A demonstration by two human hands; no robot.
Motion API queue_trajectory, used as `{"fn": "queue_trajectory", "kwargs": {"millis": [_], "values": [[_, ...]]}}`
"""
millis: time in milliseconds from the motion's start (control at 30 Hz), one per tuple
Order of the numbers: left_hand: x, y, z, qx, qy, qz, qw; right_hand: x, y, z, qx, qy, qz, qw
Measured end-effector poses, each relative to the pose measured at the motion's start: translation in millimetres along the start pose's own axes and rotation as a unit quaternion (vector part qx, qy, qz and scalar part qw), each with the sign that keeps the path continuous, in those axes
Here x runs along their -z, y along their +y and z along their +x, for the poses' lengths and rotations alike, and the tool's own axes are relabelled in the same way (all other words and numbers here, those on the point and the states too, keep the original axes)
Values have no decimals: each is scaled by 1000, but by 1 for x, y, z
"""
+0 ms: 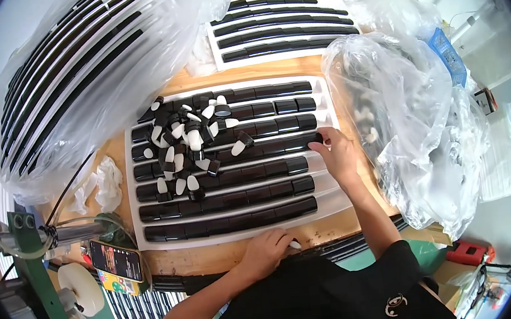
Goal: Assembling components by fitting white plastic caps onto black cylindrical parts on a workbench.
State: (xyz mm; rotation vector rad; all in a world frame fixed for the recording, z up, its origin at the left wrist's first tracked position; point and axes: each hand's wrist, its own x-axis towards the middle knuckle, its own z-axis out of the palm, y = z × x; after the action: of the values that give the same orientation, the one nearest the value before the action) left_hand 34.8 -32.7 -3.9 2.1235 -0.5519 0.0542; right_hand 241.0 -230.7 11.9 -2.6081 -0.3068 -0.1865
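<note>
1. Right hand (338,156): reaching over the white tray (324,110) at its right side; thumb and index finger are closing together on a glossy black block (318,137) at the right end of the fourth row from the back.
2. Left hand (267,251): resting at the table's front edge, just beyond the tray's near side; fingers are curling together, gripping a small white-tipped piece (294,244) at their tips.
3. Tray: lying on the wooden table (191,261), carrying seven rows of black blocks running left to right.
4. Loose black-and-white pieces (195,139): lying in a jumbled heap over the left and middle of the rows, a few straying toward the front.
5. Behind: a second white tray (287,53) is holding five more black rows.
6. Right: a clear plastic bag (415,111) is bulging beside the tray.
7. Left: a phone (116,260) is leaning above a colourful box (119,284), its screen glowing.
</note>
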Motion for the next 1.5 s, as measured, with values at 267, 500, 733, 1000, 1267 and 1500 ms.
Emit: {"fn": "queue_trajectory", "kwargs": {"millis": [267, 500, 733, 1000, 1267, 1500], "values": [[-11, -6, -11, 28, 7, 32, 999, 21, -3, -29, -45, 15, 137, 989], [-8, -6, -6, 54, 25, 0, 998, 33, -44, -133, -158, -126, 576, 792], [-12, -7, -3, 74, 21, -34, 996, 25, -68, -193, -185, -129, 546, 807], [-11, -6, -6, 49, 35, -7, 998, 25, -57, -190, 96, -147, 172, 969], [-10, -8, -7, 58, 26, -12, 998, 22, -59, -180, 151, -136, 126, 971], [4, 5, -5, 77, -13, -41, 996, 32, -65, -170, 130, -188, 91, 969]]}}
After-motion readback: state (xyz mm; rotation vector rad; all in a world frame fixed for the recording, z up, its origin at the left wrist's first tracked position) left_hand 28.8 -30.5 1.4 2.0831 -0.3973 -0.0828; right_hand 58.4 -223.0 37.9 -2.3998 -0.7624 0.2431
